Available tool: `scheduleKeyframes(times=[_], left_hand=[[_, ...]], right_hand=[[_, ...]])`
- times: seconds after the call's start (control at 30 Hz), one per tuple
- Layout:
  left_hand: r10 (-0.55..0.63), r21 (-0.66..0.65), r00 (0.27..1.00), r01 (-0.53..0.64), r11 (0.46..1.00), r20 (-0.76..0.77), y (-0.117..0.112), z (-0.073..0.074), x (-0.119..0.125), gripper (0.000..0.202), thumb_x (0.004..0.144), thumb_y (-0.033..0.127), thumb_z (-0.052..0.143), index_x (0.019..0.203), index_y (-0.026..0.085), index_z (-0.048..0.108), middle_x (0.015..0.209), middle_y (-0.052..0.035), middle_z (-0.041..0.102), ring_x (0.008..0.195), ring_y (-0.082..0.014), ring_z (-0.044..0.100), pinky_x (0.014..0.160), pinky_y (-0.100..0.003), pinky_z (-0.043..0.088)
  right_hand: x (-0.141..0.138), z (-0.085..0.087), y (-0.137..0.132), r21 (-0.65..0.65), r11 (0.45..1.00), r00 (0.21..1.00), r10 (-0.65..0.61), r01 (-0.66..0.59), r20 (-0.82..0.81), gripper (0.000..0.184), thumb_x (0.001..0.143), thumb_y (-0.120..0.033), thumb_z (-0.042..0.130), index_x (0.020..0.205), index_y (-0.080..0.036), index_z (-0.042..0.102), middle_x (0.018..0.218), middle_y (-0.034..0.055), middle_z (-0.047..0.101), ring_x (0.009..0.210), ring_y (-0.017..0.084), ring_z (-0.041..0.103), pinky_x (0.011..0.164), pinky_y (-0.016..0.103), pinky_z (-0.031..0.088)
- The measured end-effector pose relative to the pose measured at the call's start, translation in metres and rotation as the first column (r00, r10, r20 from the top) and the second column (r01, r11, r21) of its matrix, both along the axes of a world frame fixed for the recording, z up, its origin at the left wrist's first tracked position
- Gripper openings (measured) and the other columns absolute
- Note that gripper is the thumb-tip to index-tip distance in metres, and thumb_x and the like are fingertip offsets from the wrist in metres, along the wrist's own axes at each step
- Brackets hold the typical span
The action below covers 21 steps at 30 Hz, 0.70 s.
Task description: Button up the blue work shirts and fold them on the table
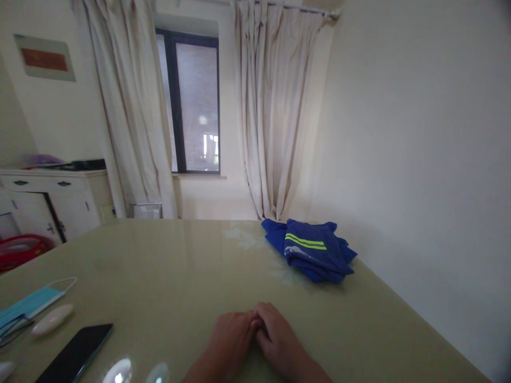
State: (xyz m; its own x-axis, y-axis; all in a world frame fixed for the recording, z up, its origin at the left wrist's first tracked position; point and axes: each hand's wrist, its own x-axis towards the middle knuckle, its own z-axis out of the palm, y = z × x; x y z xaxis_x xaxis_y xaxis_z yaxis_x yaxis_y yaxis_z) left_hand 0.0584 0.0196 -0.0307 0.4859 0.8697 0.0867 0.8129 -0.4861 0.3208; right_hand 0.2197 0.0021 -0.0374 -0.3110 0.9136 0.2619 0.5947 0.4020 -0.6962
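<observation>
My left hand (230, 339) and my right hand (277, 335) rest together on the olive-green table (167, 276) near its front edge. Their fingers are curled in and the fingertips touch each other. Nothing shows inside either hand. A folded blue garment (313, 251) with yellow-green stripes lies farther back on the table, to the right, apart from both hands.
At the left of the table lie a black phone (75, 352), a small white oval object (51, 319) and a blue face mask (30, 303). A white cabinet (51, 199) stands at left. Curtains (275, 106) frame a window (195, 101) behind the table. A plain wall runs along the right.
</observation>
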Motion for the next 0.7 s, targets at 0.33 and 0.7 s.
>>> scheduleKeyframes(times=[0.33, 0.7], left_hand=[[-0.060, 0.062, 0.996, 0.056, 0.996, 0.060, 0.002, -0.007, -0.002, 0.047, 0.106, 0.035, 0.025, 0.099, 0.025, 0.071, 0.092, -0.0051, 0.079, 0.081, -0.0192, 0.075, 0.071, -0.026, 0.049], [0.006, 0.080, 1.000, -0.004, 0.997, -0.025, 0.006, -0.017, -0.001, 0.049, 0.104, 0.044, 0.036, 0.085, 0.024, 0.077, 0.085, -0.0071, 0.080, 0.080, -0.0225, 0.074, 0.069, -0.028, 0.047]], right_hand=[[0.001, -0.003, 0.001, -0.006, 1.000, 0.999, 0.008, -0.008, -0.040, 0.021, 0.075, -0.006, 0.050, 0.089, -0.021, 0.056, 0.097, 0.0039, 0.062, 0.094, 0.019, 0.054, 0.085, 0.028, 0.040], [0.001, -0.007, 0.002, 0.002, 1.000, 0.997, -0.007, 0.007, -0.083, 0.026, 0.068, -0.003, 0.049, 0.086, -0.021, 0.055, 0.095, 0.0029, 0.062, 0.090, 0.018, 0.055, 0.082, 0.027, 0.040]])
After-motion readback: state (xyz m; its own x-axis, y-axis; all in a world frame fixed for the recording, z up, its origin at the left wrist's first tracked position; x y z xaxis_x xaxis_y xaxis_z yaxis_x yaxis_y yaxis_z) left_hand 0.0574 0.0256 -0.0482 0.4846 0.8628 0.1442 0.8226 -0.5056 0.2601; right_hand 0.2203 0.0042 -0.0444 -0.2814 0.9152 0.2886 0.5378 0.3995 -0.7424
